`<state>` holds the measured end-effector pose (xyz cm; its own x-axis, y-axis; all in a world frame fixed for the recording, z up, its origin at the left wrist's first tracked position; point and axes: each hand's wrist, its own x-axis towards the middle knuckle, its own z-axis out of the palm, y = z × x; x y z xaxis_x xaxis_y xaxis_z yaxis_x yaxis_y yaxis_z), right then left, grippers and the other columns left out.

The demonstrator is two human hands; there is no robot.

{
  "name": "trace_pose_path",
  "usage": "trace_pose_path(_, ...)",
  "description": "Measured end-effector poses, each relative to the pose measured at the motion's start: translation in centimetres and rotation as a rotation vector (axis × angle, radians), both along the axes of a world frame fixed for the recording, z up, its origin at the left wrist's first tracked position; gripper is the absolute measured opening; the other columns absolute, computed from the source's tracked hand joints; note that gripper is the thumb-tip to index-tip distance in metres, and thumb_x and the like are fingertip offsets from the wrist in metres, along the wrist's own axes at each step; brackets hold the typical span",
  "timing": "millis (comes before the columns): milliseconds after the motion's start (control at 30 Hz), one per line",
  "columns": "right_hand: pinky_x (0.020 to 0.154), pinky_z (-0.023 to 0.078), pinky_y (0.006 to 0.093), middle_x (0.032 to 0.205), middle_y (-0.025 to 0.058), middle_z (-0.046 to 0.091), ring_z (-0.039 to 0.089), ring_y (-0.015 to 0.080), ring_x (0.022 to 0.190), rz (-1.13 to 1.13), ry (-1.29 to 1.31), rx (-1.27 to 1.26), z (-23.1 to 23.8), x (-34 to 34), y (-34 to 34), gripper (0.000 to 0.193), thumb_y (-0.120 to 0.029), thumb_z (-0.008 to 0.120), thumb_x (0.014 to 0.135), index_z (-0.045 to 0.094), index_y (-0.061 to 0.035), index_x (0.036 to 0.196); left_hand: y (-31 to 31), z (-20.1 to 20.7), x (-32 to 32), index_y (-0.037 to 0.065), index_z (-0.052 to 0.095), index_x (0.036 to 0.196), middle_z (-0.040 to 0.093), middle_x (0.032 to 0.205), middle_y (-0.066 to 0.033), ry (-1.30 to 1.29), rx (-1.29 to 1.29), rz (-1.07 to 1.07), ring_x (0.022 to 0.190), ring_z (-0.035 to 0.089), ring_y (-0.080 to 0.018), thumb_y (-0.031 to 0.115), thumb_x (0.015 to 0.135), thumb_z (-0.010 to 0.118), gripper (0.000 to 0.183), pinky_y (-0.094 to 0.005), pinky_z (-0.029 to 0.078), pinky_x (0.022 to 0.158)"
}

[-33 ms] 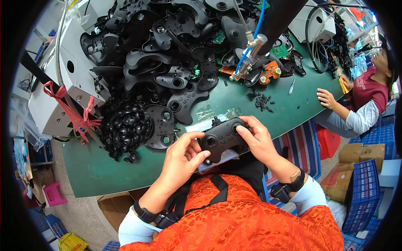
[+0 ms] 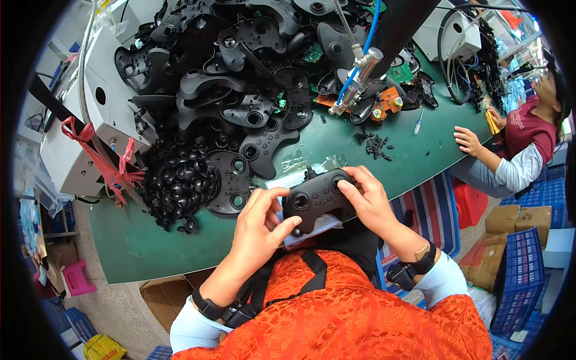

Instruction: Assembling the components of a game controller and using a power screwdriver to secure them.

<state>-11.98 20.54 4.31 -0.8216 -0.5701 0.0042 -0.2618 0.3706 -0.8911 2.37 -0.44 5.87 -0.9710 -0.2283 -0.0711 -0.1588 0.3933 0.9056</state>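
Observation:
A black game controller (image 2: pixel 315 203) is held over the table's near edge, its button side facing up. My right hand (image 2: pixel 367 201) grips its right end, with the thumb pressed on top by the round stick opening and the fingers behind. At the left end, my left hand (image 2: pixel 255 225) has its curled index finger at the upper edge and its thumb by the lower grip. A small dark piece juts from the controller's top edge. Beneath it, a clear plastic sheet (image 2: pixel 294 179) partly shows. Close to my left hand lies an empty black controller shell (image 2: pixel 230 183).
A heap of black controller shells (image 2: pixel 207 87) covers the back left of the green table (image 2: pixel 144 252). Round black caps (image 2: pixel 180 180) are piled before it. An air-hosed tool (image 2: pixel 357 81) hangs over circuit boards. A screwdriver (image 2: pixel 419 122) lies farther right. A co-worker (image 2: pixel 522 132) sits at right.
The controller has shifted very slightly left, and my left fingers have moved a touch with it. Everything else looks the same.

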Motion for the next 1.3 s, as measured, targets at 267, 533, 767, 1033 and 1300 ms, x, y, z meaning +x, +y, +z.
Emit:
trace_pose_path(267, 0.092, 0.047, 0.0420, 0.122, 0.0171, 0.055, 0.057, 0.0347, 0.109, 0.157, 0.294, 0.195, 0.8, -0.3, 0.9, 0.062, -0.033, 0.078, 0.084, 0.054, -0.0011, 0.132, 1.0, -2.6, 1.4, 0.005, 0.038, 0.148, 0.045, 0.135, -0.0177, 0.108, -0.253, -0.026, 0.116, 0.053, -0.0322, 0.021, 0.060, 0.095, 0.105, -0.0381, 0.053, 0.089)
trace_pose_path(533, 0.102, 0.042, 0.0463, 0.137, 0.0183, 0.049, 0.049, 0.0375, 0.124, 0.469, 0.406, 0.307, 1.2, -1.1, 0.2, 0.081, -0.021, 0.085, 0.069, 0.047, 0.0005, 0.138, 0.6, -2.8, 0.8, 0.004, 0.036, 0.149, 0.045, 0.137, -0.0177, 0.044, -0.173, -0.065, 0.118, 0.053, -0.0306, 0.023, 0.059, 0.096, 0.109, -0.0378, 0.054, 0.087)
trace_pose_path(767, 0.098, 0.044, 0.0464, 0.130, 0.0178, 0.054, 0.055, 0.0363, 0.115, 0.370, 0.601, 0.111, 1.3, -0.2, 0.2, 0.076, -0.017, 0.086, 0.065, 0.054, -0.0007, 0.132, 0.1, -1.7, 0.5, 0.003, 0.037, 0.148, 0.045, 0.135, -0.0197, 0.155, -0.355, -0.020, 0.122, 0.049, -0.0369, 0.035, 0.054, 0.097, 0.117, -0.0450, 0.048, 0.096)
trace_pose_path(1033, 0.094, 0.047, 0.0442, 0.116, 0.0149, 0.066, 0.063, 0.0329, 0.106, 0.475, 0.472, -0.060, 3.7, -0.8, -1.3, 0.052, -0.023, 0.079, 0.080, 0.062, -0.0007, 0.123, 0.3, -1.3, 0.0, 0.000, 0.044, 0.142, 0.056, 0.116, -0.0172, 0.204, -0.336, -0.109, 0.103, 0.056, -0.0358, 0.012, 0.058, 0.086, 0.095, -0.0457, 0.046, 0.091)
trace_pose_path(1300, 0.070, 0.051, 0.0406, 0.084, 0.0119, 0.062, 0.064, 0.0321, 0.081, 0.562, 0.334, 0.323, 2.6, -5.4, -4.6, 0.018, -0.009, 0.075, 0.081, 0.065, -0.0021, 0.095, -0.3, -2.1, 0.7, 0.002, 0.049, 0.137, 0.056, 0.117, -0.0173, 0.316, -0.392, -0.161, 0.103, 0.055, -0.0371, 0.007, 0.053, 0.084, 0.091, -0.0460, 0.047, 0.090)
